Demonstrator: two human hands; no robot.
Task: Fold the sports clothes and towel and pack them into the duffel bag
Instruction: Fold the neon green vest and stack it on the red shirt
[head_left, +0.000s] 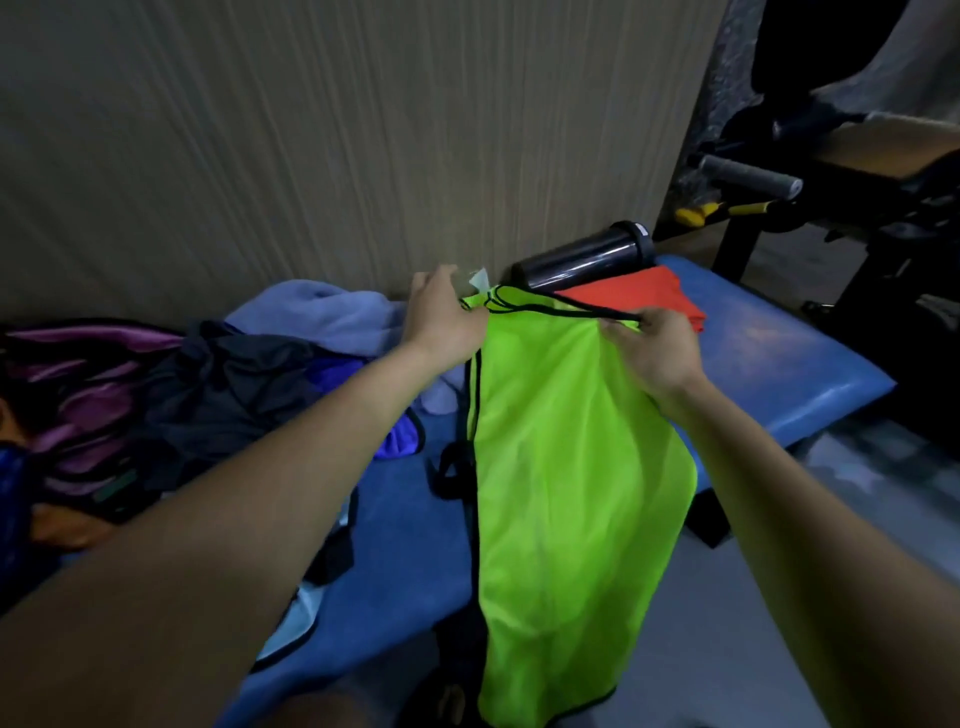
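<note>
- Two hands on one garment; left to right below.
- Far left: duffel bag (78, 395), purple and black, lies on the counter (779, 364). Dim and blurred, so I can't tell if the mouth is open.
- Next to it: pile of dark clothes (234, 384) with a blue piece poking out, unfolded. Pale blue towel (322, 312) is bunched behind it against the wall.
- Left hand (441, 322) pinches the near-left top corner of the green vest (571, 467), fingers closed on the black trim.
- Right hand (654, 348) grips the other top corner, also closed on fabric. Vest is stretched between them; its lower part hangs off the counter's front edge.
- Right of the vest: red garment (644, 293) lies flat, looks already folded. Black bottle (587, 257) lies on its side behind it, by the wall.
- Risk: mesh is slippery and most of its weight hangs off the edge, so easing either grip likely lets it slide to the floor.
- Risk: laying the vest forward could rumple the red piece or nudge the bottle into rolling.
- Hard to read: vest hem is cut off at the frame bottom; black strap beside the vest's left edge, owner unclear.
</note>
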